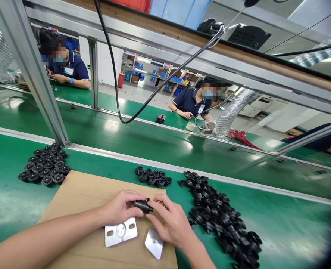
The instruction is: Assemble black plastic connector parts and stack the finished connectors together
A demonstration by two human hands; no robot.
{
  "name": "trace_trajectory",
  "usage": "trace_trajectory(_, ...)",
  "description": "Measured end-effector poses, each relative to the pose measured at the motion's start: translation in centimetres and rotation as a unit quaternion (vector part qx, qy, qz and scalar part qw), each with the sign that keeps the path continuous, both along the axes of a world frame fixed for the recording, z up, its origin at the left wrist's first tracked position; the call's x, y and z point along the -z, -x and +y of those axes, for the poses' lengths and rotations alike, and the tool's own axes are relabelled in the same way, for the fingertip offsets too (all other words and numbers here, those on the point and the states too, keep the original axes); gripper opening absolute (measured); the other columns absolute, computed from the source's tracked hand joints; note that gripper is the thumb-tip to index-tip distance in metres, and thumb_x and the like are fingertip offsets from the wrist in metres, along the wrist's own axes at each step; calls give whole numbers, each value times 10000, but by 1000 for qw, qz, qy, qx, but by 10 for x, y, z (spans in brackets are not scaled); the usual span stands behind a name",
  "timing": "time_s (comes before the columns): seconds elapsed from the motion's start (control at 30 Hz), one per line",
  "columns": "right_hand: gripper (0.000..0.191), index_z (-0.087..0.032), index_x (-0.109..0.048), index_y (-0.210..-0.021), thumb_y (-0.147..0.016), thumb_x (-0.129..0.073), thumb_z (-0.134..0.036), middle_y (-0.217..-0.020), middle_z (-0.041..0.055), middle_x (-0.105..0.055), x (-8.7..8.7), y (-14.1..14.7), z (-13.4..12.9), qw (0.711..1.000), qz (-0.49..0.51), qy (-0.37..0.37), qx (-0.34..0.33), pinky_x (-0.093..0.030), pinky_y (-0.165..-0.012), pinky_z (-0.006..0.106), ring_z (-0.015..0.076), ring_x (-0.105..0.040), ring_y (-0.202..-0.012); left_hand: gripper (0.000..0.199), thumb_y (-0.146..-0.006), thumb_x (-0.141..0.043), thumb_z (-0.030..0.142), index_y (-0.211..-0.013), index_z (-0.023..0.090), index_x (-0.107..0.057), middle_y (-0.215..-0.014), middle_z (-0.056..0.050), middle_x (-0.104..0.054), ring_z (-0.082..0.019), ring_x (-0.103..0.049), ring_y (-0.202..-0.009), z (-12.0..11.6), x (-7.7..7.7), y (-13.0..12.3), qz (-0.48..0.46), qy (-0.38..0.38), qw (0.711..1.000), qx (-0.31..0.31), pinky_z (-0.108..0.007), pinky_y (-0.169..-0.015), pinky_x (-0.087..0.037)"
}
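Over the cardboard (75,198), head view: the left hand (125,206) holds a black part (141,206) between thumb and fingers, while the right hand (172,220) sets narrowly spaced fingertips at its right end; whether these grip or merely touch cannot be told. Nearer, on the cardboard, lie a slotted plate (113,240), left, and a metal block (155,243), right. Farther, on the green bench (103,171), stand black rows (46,166), left, a pile (218,213), right, and a cluster (153,177) between.

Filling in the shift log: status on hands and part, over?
Left hand holding black part; right hand at its narrow end. Slotted metal plate on cardboard, near left hand. Nothing visibly blocking hands.
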State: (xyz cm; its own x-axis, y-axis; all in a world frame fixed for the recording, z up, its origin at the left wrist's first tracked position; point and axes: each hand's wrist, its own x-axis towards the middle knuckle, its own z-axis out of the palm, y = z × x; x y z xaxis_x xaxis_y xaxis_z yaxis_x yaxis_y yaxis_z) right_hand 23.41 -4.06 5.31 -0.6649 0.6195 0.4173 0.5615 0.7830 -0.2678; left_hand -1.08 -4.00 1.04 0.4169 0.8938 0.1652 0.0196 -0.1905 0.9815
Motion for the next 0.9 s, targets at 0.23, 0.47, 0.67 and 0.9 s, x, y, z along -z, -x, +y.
trace_trajectory(0.23,386,-214,-625,-860,-1138,-370,-297,-776,19,-602,2,2,-1,983,97,139,66,-410,-612,309,172,-569,-650,502,-824,-836,332,-1305,207,-766,-1198,-101,-765,-273,-694,-1049,-3,-1,-2,-12,51,999,-5,-383,-943,-551)
trace_trajectory(0.47,290,-252,-606,-1323,-1039,-575,-205,-1123,71,-733,7,-4,3,995,51,75,-37,-535,-742,328,238,-722,-944,460,-880,-812,296,-1329,215,-754,-1194,-110,-775,-274,-701,-1074,0,5,-1,-20,-25,999,-20,-409,-982,-562)
trace_trajectory(0.67,197,-231,-660,-1184,-1023,-635,-341,-783,-2,-681,18,9,-4,965,162,198,53,-482,-555,284,177,-623,-614,565,-930,-804,307,-1469,254,-643,-1324,-112,-736,-286,-680,-1205,1,13,1,-4,-128,990,-58,-442,-1079,-549)
trace_trajectory(0.9,204,-222,-682,-1175,-1001,-650,-325,-837,25,-719,14,9,-3,965,183,180,57,-530,-585,291,191,-659,-656,387,-971,-745,280,-1350,211,-708,-1257,-125,-748,-288,-679,-1172,2,7,4,5,-180,982,-49,-451,-1069,-547)
